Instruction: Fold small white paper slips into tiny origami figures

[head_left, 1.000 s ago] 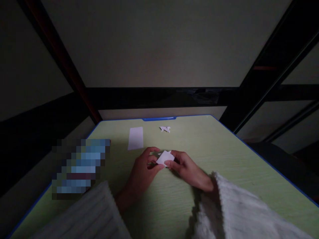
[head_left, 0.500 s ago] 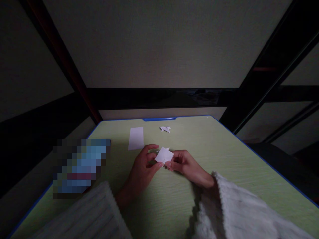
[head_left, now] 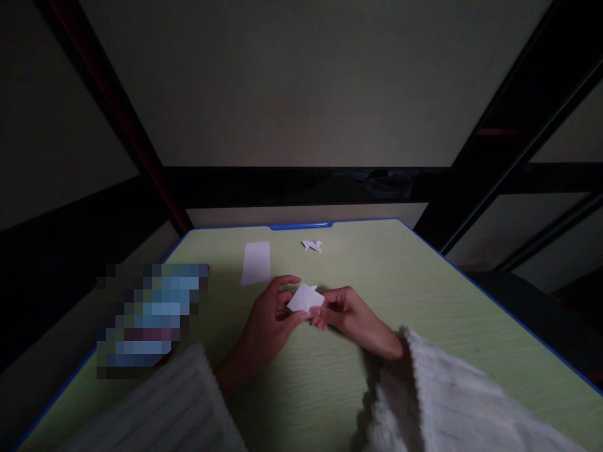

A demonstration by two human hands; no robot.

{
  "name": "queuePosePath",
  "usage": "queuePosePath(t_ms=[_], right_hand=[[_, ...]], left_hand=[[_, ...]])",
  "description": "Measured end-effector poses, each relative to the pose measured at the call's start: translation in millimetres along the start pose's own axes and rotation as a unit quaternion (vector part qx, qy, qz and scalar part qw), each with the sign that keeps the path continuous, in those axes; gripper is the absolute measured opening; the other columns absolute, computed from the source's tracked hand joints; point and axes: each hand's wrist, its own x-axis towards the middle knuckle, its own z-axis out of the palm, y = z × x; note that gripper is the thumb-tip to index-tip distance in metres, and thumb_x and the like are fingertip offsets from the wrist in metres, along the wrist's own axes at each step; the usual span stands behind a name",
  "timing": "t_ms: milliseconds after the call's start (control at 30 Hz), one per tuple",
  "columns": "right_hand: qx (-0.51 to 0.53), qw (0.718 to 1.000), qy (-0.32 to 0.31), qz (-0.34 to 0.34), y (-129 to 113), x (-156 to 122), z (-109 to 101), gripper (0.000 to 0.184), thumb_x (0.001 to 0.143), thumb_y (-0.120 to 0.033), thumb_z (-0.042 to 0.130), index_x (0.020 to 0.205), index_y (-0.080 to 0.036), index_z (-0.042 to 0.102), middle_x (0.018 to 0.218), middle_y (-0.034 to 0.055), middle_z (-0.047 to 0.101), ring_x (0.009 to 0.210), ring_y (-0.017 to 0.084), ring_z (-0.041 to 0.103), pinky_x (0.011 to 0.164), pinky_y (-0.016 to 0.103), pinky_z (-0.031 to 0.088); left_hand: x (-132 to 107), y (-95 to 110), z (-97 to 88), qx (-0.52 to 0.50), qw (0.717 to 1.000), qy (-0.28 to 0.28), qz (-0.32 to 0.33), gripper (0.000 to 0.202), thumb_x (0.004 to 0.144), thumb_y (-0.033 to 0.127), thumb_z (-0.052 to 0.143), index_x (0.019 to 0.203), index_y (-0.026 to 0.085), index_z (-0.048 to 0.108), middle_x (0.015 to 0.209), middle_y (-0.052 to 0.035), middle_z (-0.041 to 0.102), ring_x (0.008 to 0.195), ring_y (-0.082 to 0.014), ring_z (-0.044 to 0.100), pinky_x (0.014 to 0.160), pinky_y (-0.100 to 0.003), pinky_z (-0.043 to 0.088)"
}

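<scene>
A small folded piece of white paper (head_left: 304,298) is held just above the green table (head_left: 424,314) near its middle. My left hand (head_left: 268,317) pinches its left side with thumb and fingers. My right hand (head_left: 348,317) pinches its right edge. Both hands are closed on the paper, and white knitted sleeves cover both wrists.
A flat white paper sheet (head_left: 256,262) lies further back on the table. A tiny folded white paper figure (head_left: 312,245) sits near the far edge. A blurred blue-and-dark object (head_left: 148,317) lies at the left edge. Dark bed-frame bars stand behind the table.
The folded paper has been turned slightly between my fingers and shifted a little to the left. Both hands stay in nearly the same place.
</scene>
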Motion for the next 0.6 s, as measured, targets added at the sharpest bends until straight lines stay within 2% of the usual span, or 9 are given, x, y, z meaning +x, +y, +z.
queuePosePath(t_ms=[67, 133, 233, 333, 400, 533, 600], right_hand=[[0.002, 1.0, 0.014, -0.007, -0.7, -0.1, 1.3, 0.029, 0.061, -0.039, 0.06, 0.054, -0.011, 0.052, 0.049, -0.0028, 0.048, 0.045, 0.006, 0.04, 0.046, 0.021, 0.03], [0.02, 0.999, 0.04, -0.019, -3.0, -0.4, 2.6, 0.025, 0.058, -0.034, 0.064, 0.064, -0.012, 0.053, 0.053, -0.004, 0.047, 0.048, 0.006, 0.041, 0.047, 0.02, 0.031], [0.036, 0.996, 0.067, -0.042, -6.1, -1.1, 3.6, 0.03, 0.055, -0.027, 0.067, 0.079, -0.015, 0.053, 0.062, -0.0036, 0.049, 0.056, 0.007, 0.044, 0.053, 0.02, 0.034], [0.03, 0.997, 0.054, -0.035, -5.0, -1.1, 3.2, 0.026, 0.056, -0.028, 0.066, 0.074, -0.014, 0.053, 0.056, -0.0047, 0.046, 0.051, 0.007, 0.042, 0.048, 0.02, 0.031], [0.035, 0.997, 0.057, -0.023, -2.6, -0.5, 2.5, 0.024, 0.056, -0.029, 0.065, 0.068, -0.013, 0.052, 0.05, -0.0059, 0.045, 0.045, 0.006, 0.039, 0.044, 0.02, 0.029], [0.071, 0.993, 0.096, -0.02, -0.2, 1.6, 2.0, 0.023, 0.053, -0.025, 0.068, 0.061, -0.014, 0.049, 0.05, -0.006, 0.048, 0.045, 0.005, 0.041, 0.045, 0.02, 0.03], [0.085, 0.991, 0.097, -0.014, -1.0, 2.2, 2.6, 0.024, 0.051, -0.023, 0.068, 0.058, -0.014, 0.048, 0.051, -0.0056, 0.049, 0.045, 0.005, 0.042, 0.045, 0.02, 0.031]], left_hand=[[-0.6, 2.4, -1.2, -0.01, 1.0, -0.01, -0.002, 0.041, 0.059, 0.01, 0.056, 0.096, 0.017, 0.039, 0.065, 0.0011, 0.059, 0.062, -0.0139, 0.058, 0.056, -0.023, 0.044], [-1.0, 3.7, -2.8, -0.028, 0.999, -0.025, -0.003, 0.042, 0.059, 0.008, 0.057, 0.096, 0.017, 0.038, 0.069, -0.0002, 0.061, 0.064, -0.0139, 0.059, 0.056, -0.022, 0.044], [-1.4, 2.4, -3.8, -0.043, 0.997, -0.064, -0.003, 0.04, 0.058, 0.008, 0.058, 0.093, 0.018, 0.039, 0.073, -0.0018, 0.062, 0.064, -0.0138, 0.059, 0.055, -0.021, 0.043], [-1.5, -0.6, -1.8, -0.044, 0.994, -0.098, -0.008, 0.038, 0.059, 0.009, 0.058, 0.09, 0.018, 0.039, 0.072, -0.001, 0.062, 0.063, -0.0126, 0.058, 0.053, -0.02, 0.042], [-1.0, -1.3, 0.1, -0.043, 0.996, -0.083, -0.012, 0.038, 0.059, 0.009, 0.058, 0.09, 0.018, 0.039, 0.07, 0.0006, 0.06, 0.061, -0.0116, 0.058, 0.052, -0.019, 0.041], [1.8, 0.7, 1.5, -0.034, 0.999, 0.001, -0.004, 0.034, 0.056, 0.011, 0.06, 0.085, 0.017, 0.043, 0.054, 0.0066, 0.051, 0.054, -0.01, 0.055, 0.049, -0.018, 0.041], [3.3, 1.1, 0.8, -0.032, 0.999, 0.027, 0.002, 0.027, 0.055, 0.013, 0.061, 0.078, 0.016, 0.046, 0.054, 0.0062, 0.049, 0.053, -0.0095, 0.054, 0.048, -0.018, 0.041]])
